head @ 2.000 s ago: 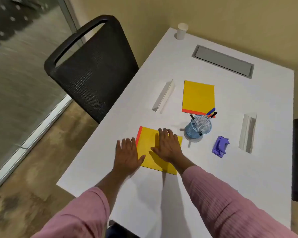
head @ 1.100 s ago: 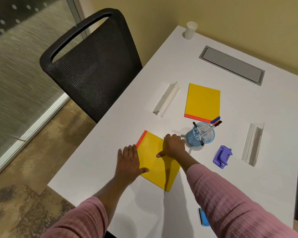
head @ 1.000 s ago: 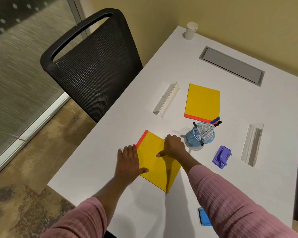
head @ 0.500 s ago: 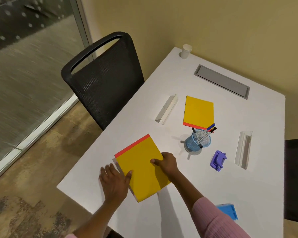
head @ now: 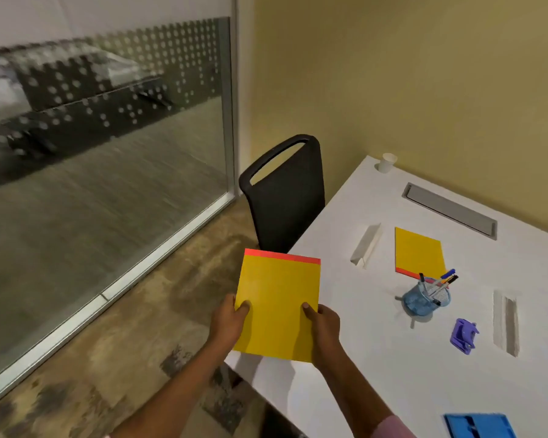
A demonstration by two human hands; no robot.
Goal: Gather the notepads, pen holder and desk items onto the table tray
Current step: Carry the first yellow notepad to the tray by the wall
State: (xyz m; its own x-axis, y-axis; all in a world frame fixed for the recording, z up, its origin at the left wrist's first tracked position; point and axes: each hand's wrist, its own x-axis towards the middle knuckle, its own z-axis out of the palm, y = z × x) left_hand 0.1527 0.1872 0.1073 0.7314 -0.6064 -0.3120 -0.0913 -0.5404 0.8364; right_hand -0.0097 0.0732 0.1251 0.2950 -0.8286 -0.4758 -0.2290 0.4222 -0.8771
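- The left hand (head: 227, 324) and right hand (head: 325, 327) each pinch a lower side edge of a yellow notepad (head: 277, 308), thumbs on its smooth face, fingers hidden behind it.
- This flat, rectangular pad has a thin red binding strip along its top edge; it is lifted clear of the table (head: 377, 358), hanging over the near-left corner.
- The table is matte white with sharp edges and a long grey metal slot plate (head: 450, 213) set into it near the wall.
- A second yellow notepad (head: 419, 252) lies flat farther back, red strip toward the camera.
- Touching or just in front of its red edge stands a round, translucent blue pen holder (head: 424, 300), holding several pens (head: 440, 281) that lean to the right.
- A small purple plastic desk item (head: 464, 335) lies to the holder's right.
- Two clear angular acrylic stands (head: 366, 246) (head: 506, 324) rest well apart.
- A blue tray (head: 480, 425) shows only partly at the bottom edge; its contents cannot be told.
- A white paper cup (head: 386, 162) sits on the far corner, beside a black mesh chair (head: 287, 194).
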